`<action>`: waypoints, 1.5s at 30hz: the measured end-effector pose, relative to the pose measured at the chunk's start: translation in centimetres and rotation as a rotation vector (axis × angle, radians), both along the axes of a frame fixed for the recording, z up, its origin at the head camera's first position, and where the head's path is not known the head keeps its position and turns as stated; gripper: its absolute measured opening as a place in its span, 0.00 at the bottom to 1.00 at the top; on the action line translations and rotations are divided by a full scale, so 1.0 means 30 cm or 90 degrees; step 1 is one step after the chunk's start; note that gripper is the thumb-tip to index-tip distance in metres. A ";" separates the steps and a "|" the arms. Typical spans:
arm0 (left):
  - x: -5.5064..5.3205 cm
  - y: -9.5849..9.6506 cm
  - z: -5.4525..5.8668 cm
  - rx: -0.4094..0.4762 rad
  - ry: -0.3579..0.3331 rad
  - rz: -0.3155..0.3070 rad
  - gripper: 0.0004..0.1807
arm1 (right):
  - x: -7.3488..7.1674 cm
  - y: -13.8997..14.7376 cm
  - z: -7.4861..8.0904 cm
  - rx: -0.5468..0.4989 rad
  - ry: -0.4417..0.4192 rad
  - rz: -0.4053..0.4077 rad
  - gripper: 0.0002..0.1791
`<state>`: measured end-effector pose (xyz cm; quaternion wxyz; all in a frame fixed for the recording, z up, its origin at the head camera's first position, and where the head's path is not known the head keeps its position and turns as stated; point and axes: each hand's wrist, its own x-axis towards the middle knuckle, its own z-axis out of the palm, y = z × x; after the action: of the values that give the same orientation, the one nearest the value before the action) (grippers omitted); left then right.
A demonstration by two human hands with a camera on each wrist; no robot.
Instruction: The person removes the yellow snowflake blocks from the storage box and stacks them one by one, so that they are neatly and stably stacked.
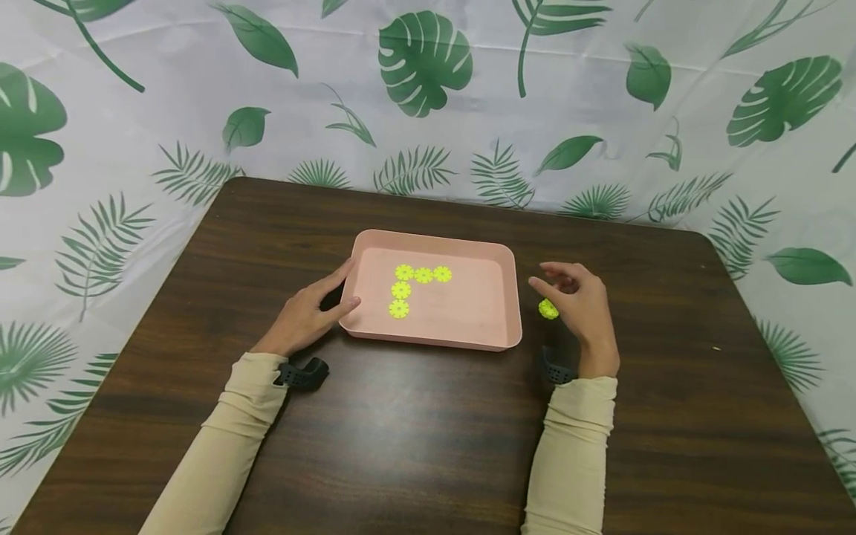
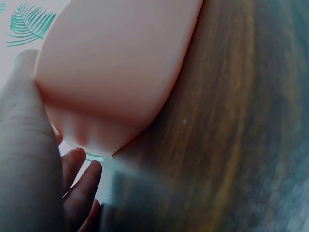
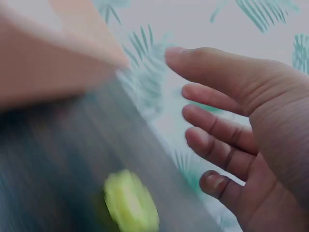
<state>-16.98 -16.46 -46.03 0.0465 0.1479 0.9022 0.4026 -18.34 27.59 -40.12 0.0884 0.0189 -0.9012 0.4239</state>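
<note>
A shallow pink tray (image 1: pixel 461 316) lies on the table, and my left hand (image 1: pixel 304 316) grips its left side, thumb over the rim and fingers along the outer wall. In the left wrist view those fingers (image 2: pixel 83 193) show beside the tray's wall (image 2: pixel 116 111). Several yellow-green notched discs (image 1: pixel 401 290) lie inside the tray in a corner-shaped line. Right of the tray, my right hand (image 1: pixel 580 305) hovers with loosely bent fingers and nothing between thumb and fingertips. Below it sits a small stack of similar discs (image 1: pixel 548 309), partly covered in the head view and blurred in the right wrist view.
The dark wood table (image 1: pixel 414 438) extends around the tray. A white cloth with green leaves (image 1: pixel 461 126) hangs behind its far edge. Each wrist wears a black band (image 1: pixel 304 374). A tiny pale speck (image 1: pixel 716 348) lies on the table at the right.
</note>
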 end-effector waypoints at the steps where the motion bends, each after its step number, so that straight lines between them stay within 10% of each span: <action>1: 0.000 -0.001 -0.001 0.000 0.001 -0.001 0.42 | -0.010 -0.027 0.004 -0.006 0.012 0.011 0.23; 15: -0.002 -0.002 -0.006 0.006 0.016 -0.001 0.42 | -0.105 -0.376 -0.025 0.017 -0.007 0.205 0.18; 28: -0.003 0.001 -0.003 -0.001 0.016 0.004 0.42 | -0.109 -0.437 -0.081 0.130 -0.129 0.199 0.17; 45: 0.001 0.002 -0.003 -0.007 0.013 0.011 0.42 | -0.107 -0.427 -0.076 0.088 -0.175 0.145 0.21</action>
<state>-16.96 -16.39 -46.13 0.0349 0.1441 0.9061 0.3963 -21.55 14.77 -42.39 -0.0859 0.0690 -0.9238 0.3666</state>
